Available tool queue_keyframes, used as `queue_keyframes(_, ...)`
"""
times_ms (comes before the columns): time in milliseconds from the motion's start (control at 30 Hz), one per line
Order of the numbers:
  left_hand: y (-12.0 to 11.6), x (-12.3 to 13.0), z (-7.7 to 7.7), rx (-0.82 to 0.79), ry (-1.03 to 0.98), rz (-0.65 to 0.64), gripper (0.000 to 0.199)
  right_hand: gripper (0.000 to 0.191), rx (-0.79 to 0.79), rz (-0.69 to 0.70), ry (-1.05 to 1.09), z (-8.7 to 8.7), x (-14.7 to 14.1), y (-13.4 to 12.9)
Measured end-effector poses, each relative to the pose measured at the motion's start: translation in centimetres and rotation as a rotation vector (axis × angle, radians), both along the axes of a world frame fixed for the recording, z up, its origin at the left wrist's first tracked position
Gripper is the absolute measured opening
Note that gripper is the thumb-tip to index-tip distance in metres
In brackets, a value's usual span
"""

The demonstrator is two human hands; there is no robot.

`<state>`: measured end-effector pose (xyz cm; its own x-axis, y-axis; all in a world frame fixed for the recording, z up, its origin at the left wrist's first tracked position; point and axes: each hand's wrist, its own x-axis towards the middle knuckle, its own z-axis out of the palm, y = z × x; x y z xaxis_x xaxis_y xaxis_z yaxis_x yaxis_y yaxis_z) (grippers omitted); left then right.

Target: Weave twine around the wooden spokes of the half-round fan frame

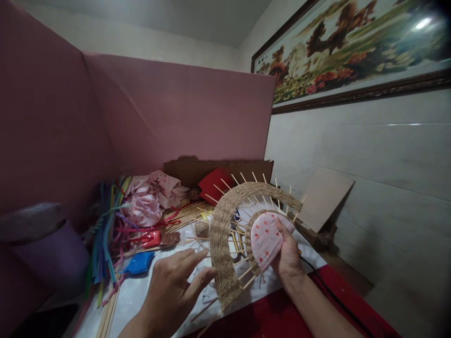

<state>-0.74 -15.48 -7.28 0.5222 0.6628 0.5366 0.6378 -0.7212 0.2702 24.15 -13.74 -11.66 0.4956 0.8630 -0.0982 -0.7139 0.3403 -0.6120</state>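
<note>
A woven fan-shaped piece (225, 234) of twisted brown cord on thin wooden sticks is held up over the table. Its inner half-round centre carries pink fabric with red dots (267, 237). My right hand (289, 256) grips this centre at its straight edge, thumb on the fabric and the other fingers hidden behind. My left hand (176, 284) is at the outer woven band's left side, thumb and fingers apart, with nothing in it. Stick ends poke out beyond the band. Behind the piece, scissors (237, 241) lie on the table, partly hidden.
Pink cloth (146, 202), coloured pipe cleaners (105, 234), a blue packet (138, 263), a red packet (148, 239) and a cord ball (202, 229) lie left and behind. A purple bin (52, 258) stands far left. A black cable (331, 295) runs by my right forearm.
</note>
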Motion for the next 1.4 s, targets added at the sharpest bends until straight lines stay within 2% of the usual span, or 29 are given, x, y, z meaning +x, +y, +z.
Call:
queue_keyframes(100, -0.1, 0.1, -0.1, 0.020, 0.049, 0.008, 0.034, 0.028, -0.025, 0.066, 0.075, 0.1, 0.0, 0.0)
queue_keyframes(367, 0.7, 0.1, -0.8, 0.213, 0.135, 0.078, 0.032, 0.026, -0.012, -0.020, 0.056, -0.4, 0.5, 0.4)
queue_keyframes(667, 0.7, -0.2, -0.5, 0.230, -0.024, 0.013, 0.023, 0.029, -0.019, -0.003, 0.130, 0.0, 0.6, 0.3)
queue_keyframes(767, 0.6, -0.3, -0.3, 0.117, -0.066, -0.044, 0.022, 0.029, -0.027, -0.018, 0.135, -0.1, 0.6, 0.3)
queue_keyframes(900, 0.4, -0.2, 0.1, -0.168, -0.187, -0.145, 0.025, 0.028, -0.016, -0.005, 0.134, -0.4, 0.7, 0.4)
queue_keyframes(1033, 0.6, -0.2, 0.1, -0.384, -0.314, -0.174, 0.029, 0.029, -0.027, 0.010, 0.139, -0.6, 0.8, 0.4)
queue_keyframes(1233, 1.4, -0.4, -0.8, -0.566, -0.417, -0.237, 0.044, 0.029, -0.031, 0.038, 0.149, -0.4, 0.7, 0.4)
queue_keyframes(1400, 1.6, -0.1, -0.5, -0.652, -0.434, -0.271, 0.053, 0.026, -0.025, 0.055, 0.135, -0.4, 0.7, 0.4)
